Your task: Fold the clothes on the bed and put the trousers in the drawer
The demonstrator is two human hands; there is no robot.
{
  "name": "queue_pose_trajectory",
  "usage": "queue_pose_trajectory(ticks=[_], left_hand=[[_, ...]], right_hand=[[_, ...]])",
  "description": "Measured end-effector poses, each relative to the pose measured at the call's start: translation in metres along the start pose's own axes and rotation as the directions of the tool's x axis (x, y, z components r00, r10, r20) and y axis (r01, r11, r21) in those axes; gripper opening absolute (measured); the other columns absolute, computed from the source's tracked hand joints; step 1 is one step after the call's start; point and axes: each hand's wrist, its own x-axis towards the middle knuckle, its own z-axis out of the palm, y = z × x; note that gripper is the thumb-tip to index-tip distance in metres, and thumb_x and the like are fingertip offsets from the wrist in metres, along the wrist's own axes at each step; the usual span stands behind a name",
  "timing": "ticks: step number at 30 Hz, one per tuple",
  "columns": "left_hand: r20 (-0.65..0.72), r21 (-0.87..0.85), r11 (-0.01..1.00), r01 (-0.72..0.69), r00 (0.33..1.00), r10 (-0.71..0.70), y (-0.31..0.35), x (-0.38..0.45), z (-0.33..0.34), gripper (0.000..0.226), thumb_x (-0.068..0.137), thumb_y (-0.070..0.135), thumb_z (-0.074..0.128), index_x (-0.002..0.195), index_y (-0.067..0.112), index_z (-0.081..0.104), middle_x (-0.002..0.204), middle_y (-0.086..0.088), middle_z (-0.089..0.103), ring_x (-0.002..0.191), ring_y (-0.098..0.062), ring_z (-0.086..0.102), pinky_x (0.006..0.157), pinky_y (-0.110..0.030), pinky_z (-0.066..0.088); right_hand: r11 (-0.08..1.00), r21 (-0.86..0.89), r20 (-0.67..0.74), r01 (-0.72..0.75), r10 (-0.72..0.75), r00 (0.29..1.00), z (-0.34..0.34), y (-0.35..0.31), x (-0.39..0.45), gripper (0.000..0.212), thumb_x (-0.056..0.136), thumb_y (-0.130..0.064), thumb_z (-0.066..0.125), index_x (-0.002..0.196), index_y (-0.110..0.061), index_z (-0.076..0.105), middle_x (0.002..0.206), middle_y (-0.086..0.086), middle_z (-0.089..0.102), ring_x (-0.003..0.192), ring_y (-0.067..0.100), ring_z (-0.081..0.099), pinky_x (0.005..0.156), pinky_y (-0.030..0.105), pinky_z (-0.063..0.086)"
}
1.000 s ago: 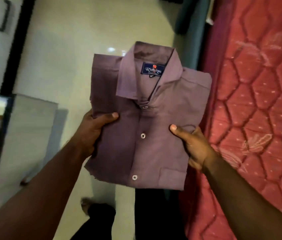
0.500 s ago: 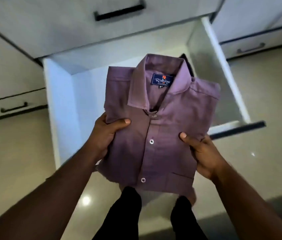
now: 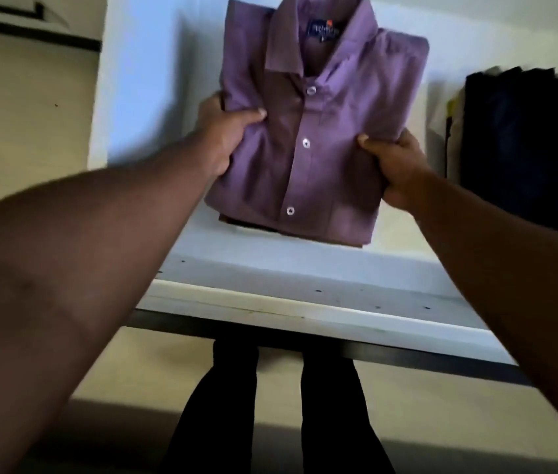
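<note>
Folded purple shirt [image 3: 318, 131], collar toward top of frame, placket and buttons facing up, held in the upper centre over the open white drawer [image 3: 305, 302]. Cannot tell whether its underside touches the drawer floor yet; the lower edge appears just above it. Left hand [image 3: 222, 135] grips the shirt's left edge, thumb curled on top, fingers hidden beneath. Right hand [image 3: 397, 165] grips the right edge lower down, thumb on top, fingers likewise hidden. A dark folded stack [image 3: 523, 145], possibly trousers, sits at the right of the frame, apart from the shirt. Drawer front rail runs across the lower centre, with the person's legs [image 3: 281, 405] below it. Judgement: step in hand is setting the shirt down. To do it well, keep both edges level so the fold does not sag, lower flat into the bare left part of the drawer, clear of the dark stack, then slide the fingers out sideways rather than pulling upward, so the layers stay squared.
</note>
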Motion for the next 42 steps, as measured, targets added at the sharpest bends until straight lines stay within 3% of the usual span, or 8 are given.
queue_pose_trajectory(ticks=[3,7,11,13,22,28,33,42], left_hand=[[-0.061,0.22,0.976,-0.005,0.998,0.019,-0.005,0.022,0.01,0.079,0.066,0.024,0.081,0.136,0.003,0.05,0.126,-0.015,0.063,0.111,-0.027,0.064,0.098,-0.045,0.051],[0.129,0.83,0.448,-0.333,0.896,0.426,-0.007,-0.058,0.02,0.093,0.077,0.052,0.064,0.153,0.014,0.025,0.153,-0.018,0.032,0.138,-0.037,0.035,0.108,-0.051,0.037],[0.704,0.692,0.576,-0.436,0.584,-0.404,-0.016,-0.183,0.009,0.104,0.069,0.071,0.064,0.152,0.025,0.024,0.161,-0.002,0.02,0.145,-0.015,0.023,0.12,-0.037,0.02],[0.702,0.632,0.263,-0.729,0.395,-0.592,-0.025,-0.221,-0.002,0.116,0.069,0.077,0.059,0.153,0.036,-0.008,0.164,0.006,-0.005,0.148,-0.014,0.006,0.121,-0.045,0.011],[0.849,0.528,-0.165,-0.833,0.523,0.076,0.004,-0.19,0.02,0.072,0.054,0.032,0.084,0.117,0.026,0.048,0.1,-0.005,0.05,0.079,-0.028,0.053,0.043,-0.033,0.047],[0.716,0.696,-0.432,-0.574,0.508,0.478,0.058,-0.118,0.048,0.017,0.079,0.024,0.064,0.082,0.018,0.047,0.071,-0.004,0.045,0.062,-0.026,0.046,0.058,-0.034,0.032],[0.499,0.865,-0.187,-0.466,0.755,0.426,0.105,-0.07,0.111,0.045,0.085,0.0,0.049,0.126,0.018,0.055,0.119,-0.007,0.061,0.11,-0.03,0.057,0.087,-0.041,0.039],[0.392,0.92,-0.059,-0.388,0.9,0.192,0.167,-0.056,0.148,0.097,0.084,-0.008,0.05,0.155,0.027,-0.006,0.163,-0.003,-0.013,0.148,-0.036,-0.014,0.106,-0.074,0.017]], right_hand=[[0.893,-0.42,-0.042,0.159,-0.194,0.98,-0.019,0.005,0.02,0.06,0.087,0.001,0.059,0.137,-0.026,0.041,0.106,0.0,0.064,0.093,0.011,0.064,0.072,0.024,0.055],[0.852,-0.502,0.164,0.149,-0.075,0.984,-0.058,0.014,-0.044,0.061,0.083,-0.005,0.071,0.138,-0.017,0.046,0.108,-0.006,0.055,0.082,-0.002,0.063,0.07,0.019,0.049],[0.546,-0.805,0.557,0.232,0.559,0.614,-0.091,0.023,-0.162,0.095,0.058,-0.059,0.077,0.138,-0.057,0.026,0.151,-0.021,0.031,0.136,-0.004,0.031,0.108,0.018,0.03],[0.182,-0.773,0.624,0.608,0.395,0.675,-0.107,0.044,-0.192,0.113,0.062,-0.066,0.076,0.147,-0.054,0.002,0.157,-0.017,0.02,0.143,0.007,0.024,0.114,0.035,0.027],[-0.036,-0.757,0.651,0.653,-0.132,0.747,-0.11,-0.005,-0.152,0.071,0.057,-0.052,0.081,0.123,-0.035,0.06,0.115,-0.011,0.068,0.091,0.015,0.07,0.058,0.029,0.057],[-0.308,-0.861,0.509,0.405,-0.52,0.687,-0.091,-0.07,-0.078,0.042,0.064,-0.032,0.084,0.092,-0.013,0.06,0.077,0.013,0.055,0.068,0.031,0.054,0.06,0.035,0.041],[-0.141,-0.956,0.285,0.255,-0.645,0.709,-0.068,-0.125,-0.01,0.013,0.088,-0.021,0.065,0.093,-0.009,0.065,0.085,0.019,0.067,0.078,0.038,0.064,0.059,0.034,0.04],[-0.149,-0.977,0.194,0.15,-0.346,0.918,-0.059,-0.205,0.031,0.085,0.087,-0.019,0.064,0.152,-0.022,0.011,0.155,0.013,0.022,0.142,0.039,0.022,0.104,0.058,0.033]])
